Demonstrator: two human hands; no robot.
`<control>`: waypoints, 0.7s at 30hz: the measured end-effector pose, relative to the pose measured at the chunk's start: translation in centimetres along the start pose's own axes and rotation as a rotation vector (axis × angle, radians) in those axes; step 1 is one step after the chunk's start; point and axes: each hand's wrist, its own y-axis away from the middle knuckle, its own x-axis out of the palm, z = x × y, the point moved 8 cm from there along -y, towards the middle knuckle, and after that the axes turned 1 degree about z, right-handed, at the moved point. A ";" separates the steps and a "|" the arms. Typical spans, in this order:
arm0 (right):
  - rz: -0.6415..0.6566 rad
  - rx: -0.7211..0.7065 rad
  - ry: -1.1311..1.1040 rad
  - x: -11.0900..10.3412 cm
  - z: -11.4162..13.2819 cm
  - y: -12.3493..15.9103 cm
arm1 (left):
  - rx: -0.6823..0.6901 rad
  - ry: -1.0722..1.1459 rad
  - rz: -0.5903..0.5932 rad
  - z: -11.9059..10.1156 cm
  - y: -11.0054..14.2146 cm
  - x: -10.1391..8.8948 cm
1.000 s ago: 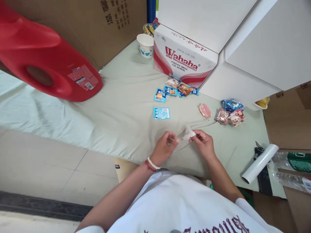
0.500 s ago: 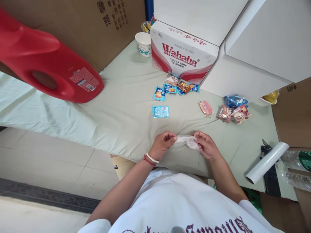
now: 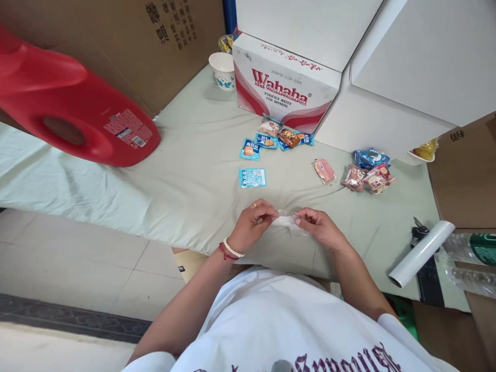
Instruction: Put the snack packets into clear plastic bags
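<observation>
A clear, crinkled plastic bag (image 3: 287,222) stretches between my two hands, low over the table's near edge. My left hand (image 3: 253,223) pinches its left end between thumb and fingers. At the other end, my right hand (image 3: 318,226) grips the plastic the same way. Beyond my left hand lies a flat light-blue packet (image 3: 252,177). A pink wrapped snack (image 3: 324,171) rests past my right hand. Farther back, several blue snack packets (image 3: 250,149) and a brown wrapped snack (image 3: 289,137) lie in a cluster.
A white-and-red Wahaha box (image 3: 284,85) stands at the back beside a paper cup (image 3: 223,72). A big red jug (image 3: 89,113) occupies the left. More wrapped snacks (image 3: 372,170) lie to the right, and a white roll (image 3: 421,254) lies near clear bottles (image 3: 467,248).
Both hands have shifted slightly left and up in the view, still holding the plastic bag. The bag is bunched differently between them. The whole view has shifted a little.
</observation>
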 end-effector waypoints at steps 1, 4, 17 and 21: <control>-0.016 0.005 -0.015 0.1 -0.4 -0.2 | 0.018 -0.030 -0.057 0.0 0.0 -0.7; -0.153 -0.010 -0.055 -0.2 -1.2 -0.5 | -0.086 -0.040 -0.328 1.1 1.1 -3.0; -0.330 -0.009 -0.447 -1.1 -0.3 -0.1 | -0.213 0.227 -0.177 2.2 1.0 2.7; -0.491 -0.037 -0.660 -3.2 -1.3 0.0 | -0.266 0.315 -0.285 3.7 1.8 0.3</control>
